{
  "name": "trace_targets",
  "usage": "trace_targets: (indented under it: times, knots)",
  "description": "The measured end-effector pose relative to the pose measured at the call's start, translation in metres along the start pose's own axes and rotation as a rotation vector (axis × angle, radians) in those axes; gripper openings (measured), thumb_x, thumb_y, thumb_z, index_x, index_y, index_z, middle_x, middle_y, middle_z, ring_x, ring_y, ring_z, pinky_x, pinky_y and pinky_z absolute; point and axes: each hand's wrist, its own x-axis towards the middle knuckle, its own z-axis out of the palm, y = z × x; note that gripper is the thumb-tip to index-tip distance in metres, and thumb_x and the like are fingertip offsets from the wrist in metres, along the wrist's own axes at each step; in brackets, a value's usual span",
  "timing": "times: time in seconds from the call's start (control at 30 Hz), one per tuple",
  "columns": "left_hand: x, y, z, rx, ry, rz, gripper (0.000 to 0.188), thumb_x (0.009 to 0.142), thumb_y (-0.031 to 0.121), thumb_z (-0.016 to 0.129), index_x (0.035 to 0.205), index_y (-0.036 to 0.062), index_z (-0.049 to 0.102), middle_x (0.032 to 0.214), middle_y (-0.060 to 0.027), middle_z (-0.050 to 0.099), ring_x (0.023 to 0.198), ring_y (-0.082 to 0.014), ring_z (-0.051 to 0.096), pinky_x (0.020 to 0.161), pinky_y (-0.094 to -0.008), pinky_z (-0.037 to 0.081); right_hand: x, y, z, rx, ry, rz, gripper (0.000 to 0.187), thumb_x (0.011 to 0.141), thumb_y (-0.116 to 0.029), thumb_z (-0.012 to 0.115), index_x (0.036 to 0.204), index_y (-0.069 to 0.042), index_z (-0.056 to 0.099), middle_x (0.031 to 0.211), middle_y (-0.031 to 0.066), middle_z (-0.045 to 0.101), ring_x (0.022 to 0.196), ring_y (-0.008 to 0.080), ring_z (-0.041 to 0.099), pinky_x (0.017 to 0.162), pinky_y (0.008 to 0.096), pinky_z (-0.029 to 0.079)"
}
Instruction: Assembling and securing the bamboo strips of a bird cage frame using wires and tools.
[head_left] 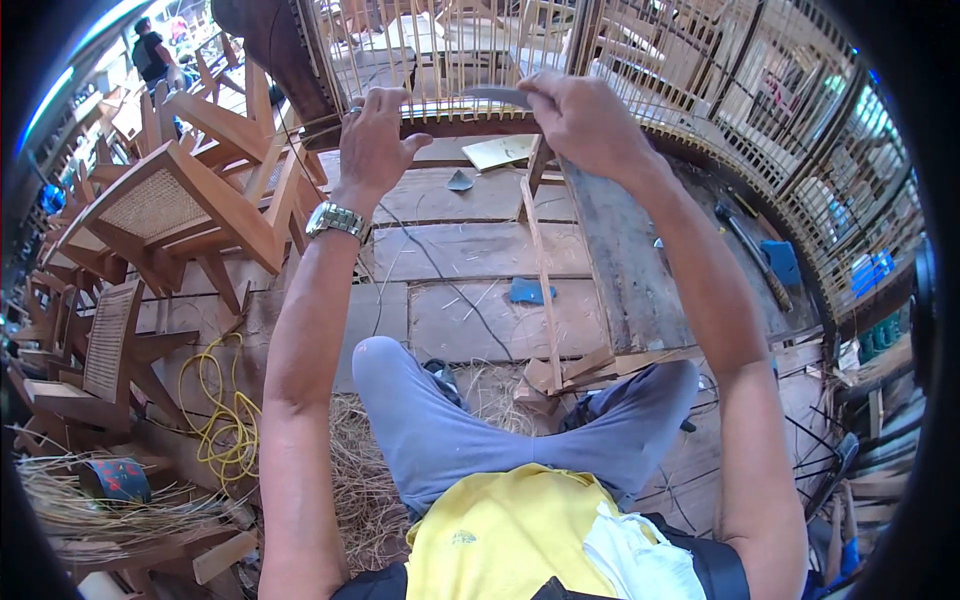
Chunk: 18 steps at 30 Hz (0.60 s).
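Note:
A large wooden frame [470, 128] strung with upright cane strands [440, 60] stands in front of me, its lower rail curving away to the right. My left hand [375, 140] rests at that rail on the left; its thumb stands apart, its fingertips reach the strands, and nothing shows in its grip. A watch is on that wrist. My right hand [590, 120] is closed around the end of a thin, grey, curved blade [497, 96]. The blade points left along the rail, against the strands. Its handle, if any, is hidden by my fingers.
Wooden chairs with woven cane [150, 205] crowd the left, above a coiled yellow cord [220, 425]. A worn board [640, 270] carries a hammer-like tool [755, 255] at right. Cane scraps [370, 470] lie by my legs. Another person [150, 55] stands far left.

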Motion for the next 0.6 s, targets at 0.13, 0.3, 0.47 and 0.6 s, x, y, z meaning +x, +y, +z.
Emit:
trace_targets:
  times: [0.13, 0.3, 0.47, 0.6]
  knots:
    - [0.001, -0.004, -0.001, -0.214, 0.073, -0.084, 0.053, 0.081, 0.032, 0.090, 0.114, 0.0043, 0.058, 0.117, -0.0146, 0.065, 0.115, -0.0340, 0.063, 0.098, -0.0457, 0.051, 0.009, -0.019, 0.005, 0.172, 0.395, -0.129, 0.029, 0.104, -0.015, 0.058, 0.128, -0.004, 0.070, 0.074, 0.0143, 0.071, 0.059, 0.0178, 0.068, 0.057, 0.0358, 0.052]
    - [-0.019, 0.003, -0.007, -0.315, 0.101, -0.157, 0.052, 0.083, 0.029, 0.088, 0.117, 0.0022, 0.059, 0.114, -0.0160, 0.064, 0.108, -0.0342, 0.064, 0.093, -0.0442, 0.052, 0.020, -0.044, 0.042, -0.016, 0.113, -0.139, 0.027, 0.103, -0.014, 0.058, 0.123, -0.003, 0.071, 0.080, 0.0184, 0.074, 0.060, 0.0239, 0.071, 0.058, 0.0374, 0.057]
    - [-0.133, -0.019, 0.008, -0.360, 0.039, -0.338, 0.047, 0.086, 0.028, 0.087, 0.118, 0.0019, 0.063, 0.111, -0.0137, 0.066, 0.103, -0.0337, 0.065, 0.090, -0.0427, 0.052, 0.016, -0.038, 0.053, 0.138, 0.035, -0.057, 0.024, 0.102, -0.015, 0.060, 0.111, 0.002, 0.073, 0.080, 0.0219, 0.074, 0.060, 0.0286, 0.072, 0.060, 0.0398, 0.058]
    - [-0.325, -0.092, 0.045, -1.370, -0.052, -1.235, 0.047, 0.096, 0.042, 0.078, 0.122, 0.0058, 0.064, 0.108, -0.0028, 0.067, 0.099, -0.0196, 0.065, 0.084, -0.0366, 0.053, 0.024, -0.039, 0.049, 0.119, 0.115, -0.074, 0.024, 0.104, -0.014, 0.059, 0.114, 0.002, 0.073, 0.075, 0.0181, 0.074, 0.056, 0.0222, 0.069, 0.057, 0.0377, 0.057]
